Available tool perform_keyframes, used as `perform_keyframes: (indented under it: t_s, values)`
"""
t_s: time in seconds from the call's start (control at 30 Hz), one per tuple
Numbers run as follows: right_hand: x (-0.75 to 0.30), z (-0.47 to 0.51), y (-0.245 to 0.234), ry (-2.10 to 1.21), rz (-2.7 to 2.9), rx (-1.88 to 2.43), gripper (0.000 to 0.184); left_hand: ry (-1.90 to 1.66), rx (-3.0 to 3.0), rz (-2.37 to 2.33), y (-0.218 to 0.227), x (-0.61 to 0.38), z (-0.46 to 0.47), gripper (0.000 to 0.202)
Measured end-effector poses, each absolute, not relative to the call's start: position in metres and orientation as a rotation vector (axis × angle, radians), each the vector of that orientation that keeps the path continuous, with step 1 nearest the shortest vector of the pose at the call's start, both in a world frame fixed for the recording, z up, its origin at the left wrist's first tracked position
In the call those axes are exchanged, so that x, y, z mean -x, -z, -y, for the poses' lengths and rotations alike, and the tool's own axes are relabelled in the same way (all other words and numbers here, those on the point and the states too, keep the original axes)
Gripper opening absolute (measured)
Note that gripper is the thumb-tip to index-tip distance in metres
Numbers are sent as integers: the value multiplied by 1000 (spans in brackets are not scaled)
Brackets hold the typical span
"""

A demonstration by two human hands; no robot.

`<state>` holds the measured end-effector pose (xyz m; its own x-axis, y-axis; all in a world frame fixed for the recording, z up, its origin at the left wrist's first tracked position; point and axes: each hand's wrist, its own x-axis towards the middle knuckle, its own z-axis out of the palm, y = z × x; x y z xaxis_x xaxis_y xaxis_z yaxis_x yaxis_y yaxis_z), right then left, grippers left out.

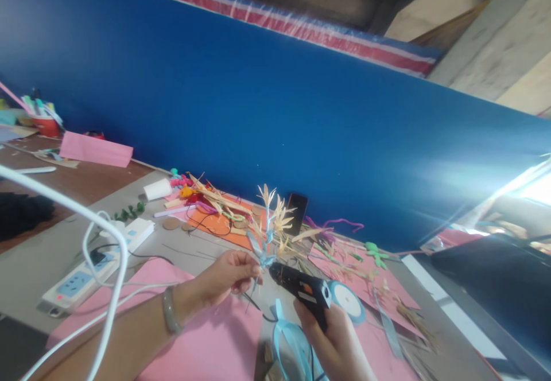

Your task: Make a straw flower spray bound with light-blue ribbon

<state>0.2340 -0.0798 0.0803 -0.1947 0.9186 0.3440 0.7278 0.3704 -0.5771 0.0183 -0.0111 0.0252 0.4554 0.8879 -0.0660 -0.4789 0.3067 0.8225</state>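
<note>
Left hand (228, 278) pinches sprig (270, 226) | right hand (338, 338) grips glue gun (301, 287) | ribbon spool (349, 302) beside

Two hands (228, 278) (340, 341), one glue gun (303, 289), one straw sprig (270, 226).

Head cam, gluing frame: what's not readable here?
Head view: whether the glue gun tip touches the flower stem is too small and blurred to tell.
Right hand: cut off by the bottom edge; its trigger finger is hidden behind the gun.
Ribbon spool: partly behind the gun.
</note>
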Motion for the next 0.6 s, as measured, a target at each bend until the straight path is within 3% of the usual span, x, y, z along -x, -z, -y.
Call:
perform_keyframes:
  t_s: [0.6]
  values:
    - [-231, 76, -80, -343, 2034, 1365, 40, -960, -849, -572, -25, -18, 12, 32]
